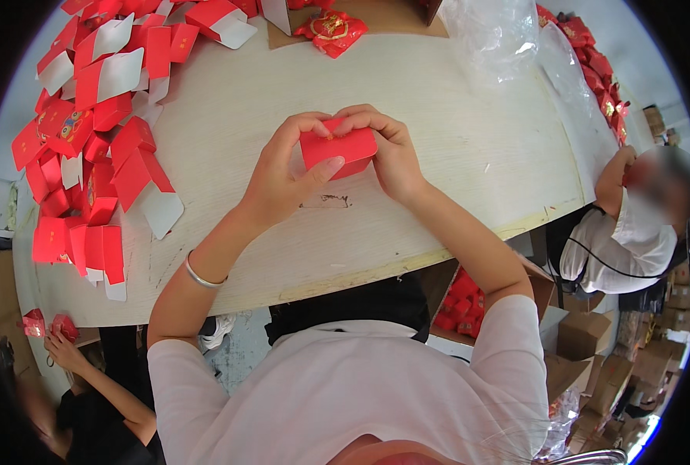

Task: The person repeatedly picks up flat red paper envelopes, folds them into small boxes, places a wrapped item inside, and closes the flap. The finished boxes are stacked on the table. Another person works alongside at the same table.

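The left hand [281,170] and the right hand [394,147] together grasp a small red box [354,146], held above the middle of the table [229,101], closer to its near edge than to its far edge. The left hand grips the box's left end, its thumb along the near side; the right hand's curled fingers grip the right end, and both hands cover parts of it. A silver bracelet [205,277] circles the left wrist.

A heap of red cartons with white flaps [97,139] crowds the table's left side, spreading from the far edge down toward the near left corner and taking up the room left of the forearms. At the far edge, a red pouch with gold print [333,29] lies by an open brown carton [395,19]. Clear plastic sheeting [492,39] covers the far right part; red packets [589,66] are heaped beyond it, along the right edge.

Below the near edge, by the right elbow, a carton holds red pieces [461,302], partly hidden by the arm. A seated co-worker [620,248] is past the right corner, near stacked brown boxes [585,333]. By the near left corner another person's hand [67,355] touches a small red item [64,327].
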`<state>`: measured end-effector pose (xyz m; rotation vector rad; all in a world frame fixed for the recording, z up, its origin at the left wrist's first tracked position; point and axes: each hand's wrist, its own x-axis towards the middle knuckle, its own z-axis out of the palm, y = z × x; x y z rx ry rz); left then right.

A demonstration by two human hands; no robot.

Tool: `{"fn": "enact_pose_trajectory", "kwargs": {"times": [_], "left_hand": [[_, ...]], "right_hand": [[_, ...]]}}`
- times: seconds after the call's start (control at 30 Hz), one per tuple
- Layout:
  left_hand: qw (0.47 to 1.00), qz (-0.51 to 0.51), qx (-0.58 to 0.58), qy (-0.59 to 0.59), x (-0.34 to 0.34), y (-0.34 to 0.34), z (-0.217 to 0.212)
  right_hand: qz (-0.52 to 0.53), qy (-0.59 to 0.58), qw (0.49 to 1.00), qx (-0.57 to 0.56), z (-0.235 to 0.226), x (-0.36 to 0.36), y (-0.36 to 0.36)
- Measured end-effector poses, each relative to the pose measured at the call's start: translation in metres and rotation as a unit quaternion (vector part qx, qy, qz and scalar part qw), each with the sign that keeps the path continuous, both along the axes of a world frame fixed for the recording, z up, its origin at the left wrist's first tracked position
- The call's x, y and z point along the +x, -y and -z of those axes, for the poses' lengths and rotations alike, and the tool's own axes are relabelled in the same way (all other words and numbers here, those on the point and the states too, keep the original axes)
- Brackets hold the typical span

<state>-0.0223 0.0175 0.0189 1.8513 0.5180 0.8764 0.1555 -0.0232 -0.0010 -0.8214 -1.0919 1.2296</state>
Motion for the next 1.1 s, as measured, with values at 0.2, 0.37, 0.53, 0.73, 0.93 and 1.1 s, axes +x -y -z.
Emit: {"fn": "enact_pose_trajectory", "kwargs": {"times": [0.2,0.37,0.53,0.73,0.93,1.1], "left_hand": [[0.99,-0.014,0.141,-0.016,-0.002,-0.01,0.007],[0.987,-0.01,0.156,-0.024,-0.002,-0.016,0.006],[0.98,-0.031,0.196,-0.011,0.0,-0.007,0.011],[0.942,0.005,0.333,0.039,-0.003,-0.014,0.023],[0.938,-0.014,0.345,0.021,-0.005,-0.012,0.025],[0.95,-0.037,0.306,-0.05,-0.02,-0.002,0.004]], "right_hand": [[-0.017,0.211,0.972,0.096,-0.017,0.016,0.013],[-0.003,0.407,0.9,0.157,-0.032,0.019,0.013],[-0.027,0.481,0.857,0.182,-0.044,0.02,0.014],[-0.031,0.45,0.864,0.222,-0.026,0.027,0.013],[0.06,0.504,0.816,0.277,-0.006,0.018,0.015],[0.017,0.475,0.863,0.172,-0.026,0.032,0.03]]}}
